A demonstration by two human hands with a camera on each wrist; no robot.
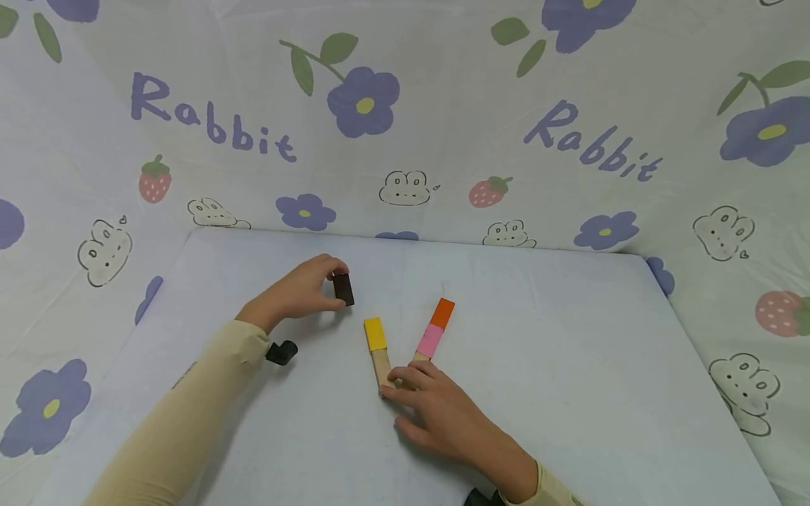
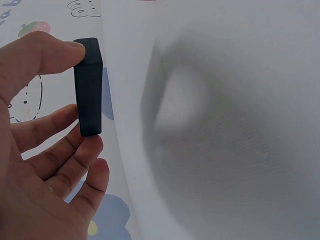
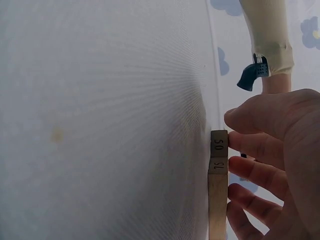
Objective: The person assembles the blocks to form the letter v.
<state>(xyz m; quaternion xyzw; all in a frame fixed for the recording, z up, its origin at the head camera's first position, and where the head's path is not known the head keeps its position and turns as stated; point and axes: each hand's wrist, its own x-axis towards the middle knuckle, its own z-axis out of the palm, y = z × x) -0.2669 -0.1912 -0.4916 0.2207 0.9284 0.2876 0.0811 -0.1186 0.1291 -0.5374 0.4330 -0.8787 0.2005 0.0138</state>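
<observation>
My left hand (image 1: 304, 289) pinches a small black rectangular block (image 1: 343, 289) between thumb and fingers; the left wrist view shows the block (image 2: 89, 90) above the white surface. At the table's middle, two lines of blocks slant toward each other. One has a yellow block (image 1: 375, 334) joined to a plain wooden block (image 1: 381, 364); the other has an orange block (image 1: 443, 313), a pink block (image 1: 430, 341) and a plain wooden end (image 1: 420, 357) partly under my right hand (image 1: 446, 414). That hand's fingertips touch the wooden ends, which bear dark printed marks (image 3: 218, 145); its thumb stays apart.
The blocks lie on a white tabletop (image 1: 569, 365). Behind and beside it hangs a cloth (image 1: 443, 126) printed with rabbits, flowers and strawberries. A black wrist device (image 1: 282, 353) sits at the left cuff, and another (image 1: 482, 497) shows by the right cuff.
</observation>
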